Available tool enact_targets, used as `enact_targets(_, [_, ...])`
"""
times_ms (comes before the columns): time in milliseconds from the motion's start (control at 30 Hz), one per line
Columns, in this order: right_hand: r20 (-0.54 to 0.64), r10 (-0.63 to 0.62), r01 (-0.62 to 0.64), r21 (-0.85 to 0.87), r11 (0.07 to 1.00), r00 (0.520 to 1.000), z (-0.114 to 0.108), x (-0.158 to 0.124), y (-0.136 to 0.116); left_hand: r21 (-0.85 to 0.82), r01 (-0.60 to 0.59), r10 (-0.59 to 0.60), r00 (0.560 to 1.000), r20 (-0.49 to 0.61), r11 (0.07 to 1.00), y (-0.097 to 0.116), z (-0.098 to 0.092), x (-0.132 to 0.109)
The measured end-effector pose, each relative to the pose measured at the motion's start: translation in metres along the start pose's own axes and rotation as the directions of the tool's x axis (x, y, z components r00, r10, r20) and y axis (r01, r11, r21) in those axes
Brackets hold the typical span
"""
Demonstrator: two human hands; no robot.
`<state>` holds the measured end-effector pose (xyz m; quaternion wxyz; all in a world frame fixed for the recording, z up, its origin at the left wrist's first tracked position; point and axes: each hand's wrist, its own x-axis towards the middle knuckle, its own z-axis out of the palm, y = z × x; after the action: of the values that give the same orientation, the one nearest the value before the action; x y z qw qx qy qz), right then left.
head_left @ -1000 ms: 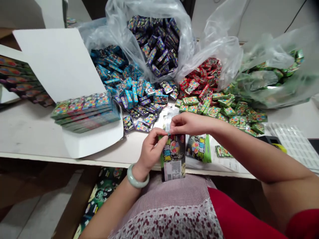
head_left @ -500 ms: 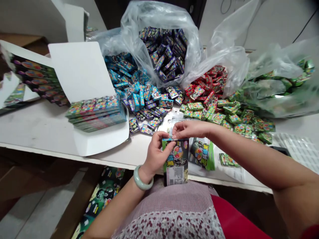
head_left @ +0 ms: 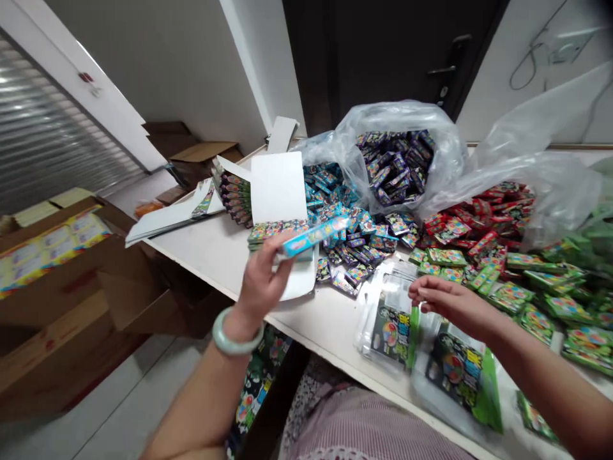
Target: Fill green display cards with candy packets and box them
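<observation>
My left hand (head_left: 263, 278) is closed on a slim candy pack (head_left: 316, 236), whose long light-blue edge with coloured print faces up. It is held over the table in front of a white carton (head_left: 280, 185) with a stack of colourful packs (head_left: 275, 230) in it. My right hand (head_left: 443, 300) hovers with loosely bent fingers and nothing visible in them. Below it are clear printed candy bags (head_left: 393, 335) with black and green panels. Another such bag (head_left: 454, 370) lies nearer the table's front edge.
Small candy boxes lie in heaps: blue (head_left: 328, 185), purple (head_left: 354, 255), red (head_left: 483, 214) and green (head_left: 527, 287). A clear plastic sack (head_left: 400, 115) holds more purple ones. Brown cartons (head_left: 129, 306) stand on the left, beyond the table edge.
The view has swung left. My left hand has carried the pack up and left towards the white carton. My right hand has let go of it and moved apart.
</observation>
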<state>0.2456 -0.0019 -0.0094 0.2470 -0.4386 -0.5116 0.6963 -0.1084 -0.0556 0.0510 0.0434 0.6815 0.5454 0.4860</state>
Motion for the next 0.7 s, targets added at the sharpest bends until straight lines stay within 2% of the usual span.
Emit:
enact_targets(67, [-0.016,-0.009,0.008,-0.037,0.999,1.0,0.008,-0.002,0.013,0.313,-0.127,0.112,0.992,0.064,0.941,-0.033,-0.007,0.036])
enact_targets(100, [-0.001,-0.01,0.01,-0.057,0.998,1.0,0.014,-0.003,0.019,0.452,-0.146,0.104,0.988,0.117,0.88,-0.049,-0.006,0.048])
enact_targets(167, [0.057,-0.002,0.007,-0.078,0.997,0.998,0.025,-0.006,0.031,0.514,-0.151,0.074,0.983,0.167,0.844,-0.08,0.005,0.061])
enact_targets(233, [0.118,0.0,0.012,-0.101,0.995,0.993,0.033,-0.009,0.041,0.543,-0.151,0.043,0.978,0.206,0.826,-0.103,0.017,0.059])
enact_targets(367, [0.138,-0.016,0.038,-0.151,0.988,0.99,0.03,-0.013,0.056,0.581,-0.14,-0.014,0.967,0.253,0.802,-0.126,0.025,0.041])
enact_targets(467, [0.118,-0.012,0.036,-0.203,0.978,0.993,0.019,-0.014,0.06,0.585,-0.113,-0.049,0.966,0.254,0.803,-0.126,0.02,0.037])
enact_targets(567, [0.093,-0.053,0.079,-0.305,0.949,0.994,0.005,-0.01,0.057,0.529,-0.094,-0.024,0.977,0.213,0.843,-0.107,0.026,0.034])
enact_targets(633, [0.027,-0.123,0.123,-0.414,0.902,0.992,-0.004,-0.004,0.054,0.393,-0.054,-0.009,0.988,0.155,0.918,-0.084,0.043,0.021])
enact_targets(667, [-0.025,-0.164,0.131,-0.488,0.863,0.986,-0.007,0.0,0.052,0.288,-0.011,-0.04,0.985,0.17,0.958,-0.069,0.057,0.011])
enact_targets(700, [-0.078,-0.206,0.126,-0.567,0.814,0.975,-0.011,0.005,0.051,0.173,0.049,-0.091,0.965,0.245,0.984,-0.054,0.072,-0.002])
